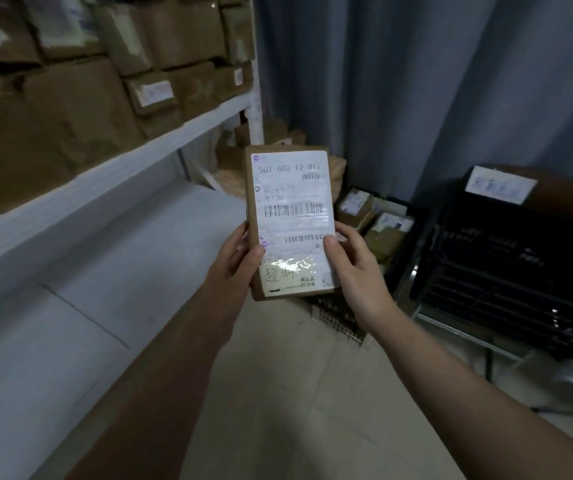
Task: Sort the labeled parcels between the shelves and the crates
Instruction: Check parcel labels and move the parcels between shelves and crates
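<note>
**One parcel held up in both hands, label toward the person**

The person holds a flat brown parcel (290,220) upright in the air in front of them, between the white shelf (105,181) on the left and the black crates on the right. Its white label (292,202) faces the person, and the barcodes and some handwriting near the bottom can be seen.

The left hand (240,258) grips the lower left edge of the parcel. Its thumb (256,252) lies on the front, at the border of the label, and the other fingers go behind the cardboard, where I cannot see them. The right hand (350,265) grips the lower right edge in the same way, with its thumb (331,244) pressed on the label and the fingers curled around the back. Both forearms reach forward and upward, almost straight, and the wrists bend a little inward toward the parcel.

On the shelf stands a row of brown boxes (80,98). To the right, one black crate (513,258) carries a white tag; a lower crate (413,216) beside it holds several small parcels. A grey curtain (416,81) hangs behind.
</note>
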{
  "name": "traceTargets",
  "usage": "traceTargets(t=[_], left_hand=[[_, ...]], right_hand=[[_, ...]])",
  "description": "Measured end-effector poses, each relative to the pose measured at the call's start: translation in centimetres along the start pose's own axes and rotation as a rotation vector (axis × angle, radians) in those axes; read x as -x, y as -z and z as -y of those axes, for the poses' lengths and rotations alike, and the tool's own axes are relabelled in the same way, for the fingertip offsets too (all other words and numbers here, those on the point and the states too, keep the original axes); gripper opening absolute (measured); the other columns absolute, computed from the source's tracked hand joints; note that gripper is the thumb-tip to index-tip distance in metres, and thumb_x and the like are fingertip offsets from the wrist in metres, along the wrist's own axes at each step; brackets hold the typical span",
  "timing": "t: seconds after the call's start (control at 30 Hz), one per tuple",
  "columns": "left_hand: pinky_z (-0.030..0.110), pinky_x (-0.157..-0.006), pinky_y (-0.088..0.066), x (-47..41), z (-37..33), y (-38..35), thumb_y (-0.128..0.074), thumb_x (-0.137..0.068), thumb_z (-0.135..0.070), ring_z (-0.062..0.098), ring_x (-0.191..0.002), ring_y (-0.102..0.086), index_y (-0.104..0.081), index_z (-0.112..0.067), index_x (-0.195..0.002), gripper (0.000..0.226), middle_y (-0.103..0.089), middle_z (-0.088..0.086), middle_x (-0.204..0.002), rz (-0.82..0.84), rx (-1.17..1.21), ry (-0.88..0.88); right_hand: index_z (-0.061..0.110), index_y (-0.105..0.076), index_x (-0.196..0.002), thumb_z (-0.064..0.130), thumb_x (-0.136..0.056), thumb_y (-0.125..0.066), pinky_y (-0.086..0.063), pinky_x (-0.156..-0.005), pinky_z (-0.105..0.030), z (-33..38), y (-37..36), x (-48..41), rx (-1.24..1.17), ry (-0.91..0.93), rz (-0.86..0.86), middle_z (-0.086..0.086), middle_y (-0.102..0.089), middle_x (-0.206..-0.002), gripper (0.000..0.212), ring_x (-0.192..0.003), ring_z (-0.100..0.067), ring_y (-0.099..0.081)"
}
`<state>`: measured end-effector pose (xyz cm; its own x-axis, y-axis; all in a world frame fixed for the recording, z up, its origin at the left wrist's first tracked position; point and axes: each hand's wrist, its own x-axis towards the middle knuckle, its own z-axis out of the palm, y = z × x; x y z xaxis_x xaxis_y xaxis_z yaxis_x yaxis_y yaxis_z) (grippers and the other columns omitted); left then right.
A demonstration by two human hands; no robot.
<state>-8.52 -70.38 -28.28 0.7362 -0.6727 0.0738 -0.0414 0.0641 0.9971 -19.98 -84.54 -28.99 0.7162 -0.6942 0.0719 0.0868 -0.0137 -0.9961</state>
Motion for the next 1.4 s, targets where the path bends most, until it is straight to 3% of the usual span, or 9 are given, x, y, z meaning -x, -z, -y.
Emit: traceTargets(t=[0.23,0.37,0.6,0.77,0.97,1.07,1.17,1.27,1.4], left_hand=[[0.009,-0.069,-0.050,-5.6,2.9,-8.6,-0.042,-0.100,-0.027,-0.008,-0.100,-0.061,-0.046,-0.038,-0.133,0.035,-0.064,-0.029,-0.111,0.112,-0.033,0.073],[0.014,-0.069,-0.053,-10.6,5.0,-10.4,-0.044,-0.099,-0.028,-0.002,-0.099,-0.064,-0.046,-0.028,-0.138,0.039,-0.063,-0.011,-0.120,0.097,-0.072,0.137],[0.004,-0.057,-0.046,-23.6,9.2,-12.2,-0.052,-0.093,-0.039,-0.013,-0.083,-0.063,-0.050,-0.053,-0.113,0.024,-0.068,-0.028,-0.090,0.165,-0.106,0.265],[0.035,-0.094,-0.047,-33.4,12.5,-13.6,-0.054,-0.092,-0.046,0.006,-0.109,-0.058,-0.037,-0.043,-0.137,0.049,-0.060,-0.024,-0.114,0.301,-0.189,0.383],[0.045,-0.097,-0.046,-41.2,15.6,-19.4,-0.065,-0.079,-0.046,0.009,-0.103,-0.060,-0.025,-0.041,-0.143,0.076,-0.057,-0.023,-0.106,0.433,-0.291,0.533],[0.042,-0.091,-0.052,-43.4,17.0,-23.1,-0.074,-0.072,-0.034,0.018,-0.098,-0.065,-0.035,-0.031,-0.129,0.069,-0.061,-0.006,-0.107,0.432,-0.252,0.610],[0.046,-0.090,-0.052,-45.8,18.7,-26.3,-0.073,-0.071,-0.031,0.022,-0.099,-0.064,-0.042,-0.027,-0.113,0.052,-0.060,0.000,-0.107,0.391,-0.282,0.623],[0.045,-0.091,-0.050,-48.2,20.4,-29.3,-0.070,-0.062,-0.044,0.019,-0.100,-0.064,-0.044,-0.033,-0.105,0.052,-0.066,-0.002,-0.105,0.434,-0.279,0.650],[0.029,-0.082,-0.050,-50.3,23.2,-32.1,-0.073,-0.078,-0.039,0.002,-0.097,-0.060,-0.043,-0.032,-0.113,0.046,-0.063,-0.009,-0.108,0.526,-0.256,0.635]], right_hand=[[0.035,-0.044,-0.132,0.036,-0.092,-0.059,-0.054,-0.068,-0.017,-3.2,8.4,-4.5,-0.008,-0.148,0.004,-0.002,-0.062,-0.120,0.042,-0.097,-0.009,-0.066],[0.034,-0.042,-0.134,0.037,-0.093,-0.059,-0.057,-0.077,-0.025,-5.3,10.0,-9.0,0.009,-0.218,-0.035,-0.004,-0.060,-0.124,0.045,-0.102,-0.015,-0.065],[0.023,-0.040,-0.139,0.031,-0.094,-0.058,-0.057,-0.075,-0.026,-8.4,10.8,-20.0,-0.056,-0.294,-0.195,0.001,-0.063,-0.120,0.049,-0.098,-0.013,-0.067],[0.024,-0.037,-0.144,0.032,-0.098,-0.051,-0.056,-0.085,-0.033,-10.3,12.4,-27.3,0.019,-0.344,-0.278,0.001,-0.064,-0.122,0.049,-0.104,-0.013,-0.065],[0.032,-0.027,-0.146,0.025,-0.097,-0.049,-0.053,-0.088,-0.040,-12.1,17.7,-33.3,0.481,-0.269,-0.296,-0.001,-0.054,-0.131,0.054,-0.112,-0.014,-0.056],[0.030,-0.007,-0.148,0.062,-0.070,-0.066,-0.044,-0.098,-0.046,-12.8,20.3,-36.0,0.791,-0.343,-0.204,-0.002,-0.043,-0.138,0.103,-0.126,-0.023,-0.039],[0.027,0.022,-0.145,0.085,-0.047,-0.060,-0.033,-0.105,-0.049,-14.0,22.6,-38.5,1.119,-0.401,-0.127,-0.011,-0.022,-0.145,0.140,-0.133,-0.032,-0.024],[0.027,0.037,-0.138,0.088,-0.046,-0.058,-0.027,-0.106,-0.053,-16.2,25.3,-40.7,1.257,-0.439,-0.097,-0.012,-0.009,-0.147,0.147,-0.134,-0.037,-0.020],[0.027,0.027,-0.143,0.085,-0.048,-0.051,-0.031,-0.099,-0.054,-19.2,28.3,-44.2,1.358,-0.446,-0.117,-0.014,-0.019,-0.139,0.135,-0.124,-0.037,-0.029]])
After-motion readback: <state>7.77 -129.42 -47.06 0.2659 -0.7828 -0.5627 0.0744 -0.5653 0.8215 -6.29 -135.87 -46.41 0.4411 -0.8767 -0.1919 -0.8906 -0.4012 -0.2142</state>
